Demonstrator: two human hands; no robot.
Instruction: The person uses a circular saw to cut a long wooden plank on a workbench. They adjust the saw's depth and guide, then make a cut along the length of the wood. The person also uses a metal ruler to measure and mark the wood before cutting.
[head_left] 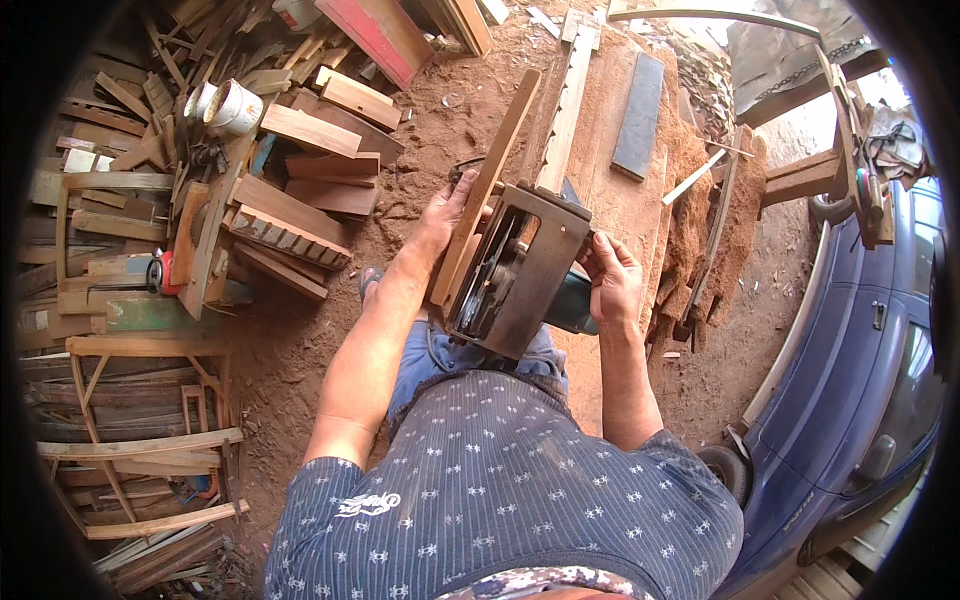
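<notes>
"What's around?"

"A brown wooden table (597,170) carrying a dark-grey flat bar (638,115), a sawdust-strewn earth floor (290,375), stacked timber at left, a blue car (850,380) at right."

"And the dark metal-plated power tool (548,265)?"

"Before the waist, at the table's left edge. The left hand (447,218) is clamped round a long brown wooden strip (490,180) along its side; the right hand (614,278) grips its right edge."

"Hidden?"

"Some left fingers, behind the strip; the tool's underside, mostly. The rim cuts off the car."
</notes>
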